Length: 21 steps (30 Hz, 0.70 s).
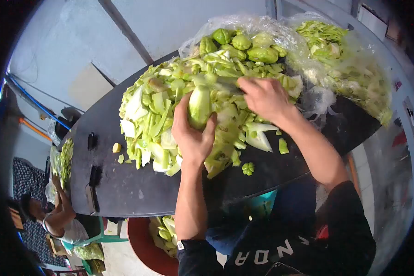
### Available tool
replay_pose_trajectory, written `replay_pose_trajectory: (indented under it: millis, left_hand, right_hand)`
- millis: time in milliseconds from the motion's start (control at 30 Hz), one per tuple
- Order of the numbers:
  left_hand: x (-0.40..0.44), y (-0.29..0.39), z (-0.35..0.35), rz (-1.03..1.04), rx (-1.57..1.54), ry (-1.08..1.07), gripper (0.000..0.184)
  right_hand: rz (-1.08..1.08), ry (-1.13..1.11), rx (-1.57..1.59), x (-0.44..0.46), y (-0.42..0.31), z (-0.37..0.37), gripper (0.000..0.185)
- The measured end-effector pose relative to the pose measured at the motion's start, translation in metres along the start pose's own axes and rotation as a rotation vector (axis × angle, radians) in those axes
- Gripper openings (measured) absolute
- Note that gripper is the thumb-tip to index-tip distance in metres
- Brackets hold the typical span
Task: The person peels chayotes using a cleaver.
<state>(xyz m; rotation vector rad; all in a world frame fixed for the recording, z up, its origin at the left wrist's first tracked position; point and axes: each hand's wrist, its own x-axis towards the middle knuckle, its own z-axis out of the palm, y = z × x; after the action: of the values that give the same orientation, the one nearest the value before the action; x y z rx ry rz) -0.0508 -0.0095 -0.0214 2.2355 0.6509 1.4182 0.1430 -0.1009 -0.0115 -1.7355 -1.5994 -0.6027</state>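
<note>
My left hand (192, 137) is wrapped round a pale green peeled chayote (199, 106), held upright over a large heap of peelings and cut pieces (158, 103). My right hand (267, 97) is closed on a knife, whose blade (226, 87) is smeared by motion and points left towards the chayote's top. The handle is hidden inside my fingers. Behind the heap, several whole green chayotes (262, 54) lie in and beside clear plastic.
The heap sits on a dark round-edged table (124, 193). A plastic bag (359, 87) of cut pieces stands at right. A small chayote end (248, 169) lies near the front edge. Below is a red tub (138, 237) with more pieces. Another person (62, 221) sits at far left.
</note>
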Motion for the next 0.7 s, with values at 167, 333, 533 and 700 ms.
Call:
replay_pose_trajectory:
  millis: [167,333,533,700]
  left_hand:
    - [0.004,0.000,-0.001,-0.154,-0.158,0.002,0.062]
    - [0.008,-0.011,-0.003,-0.539,-0.580,0.035,0.053]
    - [0.008,-0.019,-0.007,-0.898,-1.275,0.040,0.046]
    - [0.009,-0.019,-0.008,-0.824,-1.424,0.005,0.046]
  right_hand:
    - [0.082,-0.071,-0.089,-0.007,0.026,-0.005,0.013]
    - [0.075,-0.079,0.051,-0.007,0.001,-0.012,0.023]
    - [0.100,-0.033,0.093,-0.011,0.000,-0.008,0.023]
    - [0.101,-0.062,0.096,-0.011,-0.004,-0.012,0.024]
